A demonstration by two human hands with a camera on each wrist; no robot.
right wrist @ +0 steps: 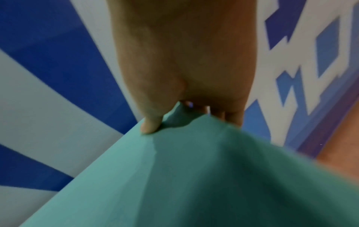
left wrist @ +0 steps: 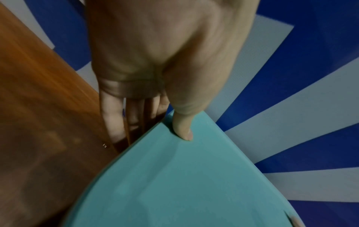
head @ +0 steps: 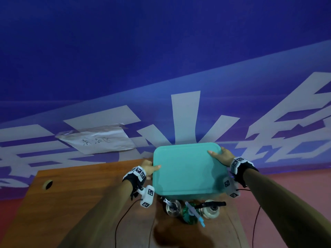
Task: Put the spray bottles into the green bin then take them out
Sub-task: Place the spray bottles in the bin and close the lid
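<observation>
The green bin (head: 188, 169) is upside down, its flat bottom facing up, held over the table's far right part. My left hand (head: 152, 168) grips its left edge, thumb (left wrist: 183, 129) on the bottom and fingers (left wrist: 116, 119) down the side wall. My right hand (head: 221, 155) grips the far right corner, thumb (right wrist: 150, 126) on top and fingers (right wrist: 223, 113) behind the rim. Three spray bottles stand just in front of the bin on the table: a clear one (head: 172, 207), a green one (head: 189, 213) and a cream one with a black trigger (head: 212, 210).
The wooden table (head: 80, 194) has a round cable hole (head: 48, 184) at its left. A paper note (head: 98, 140) is taped to the blue and white banner wall behind. Thin black cables (head: 121, 221) hang from my wrists across the near table.
</observation>
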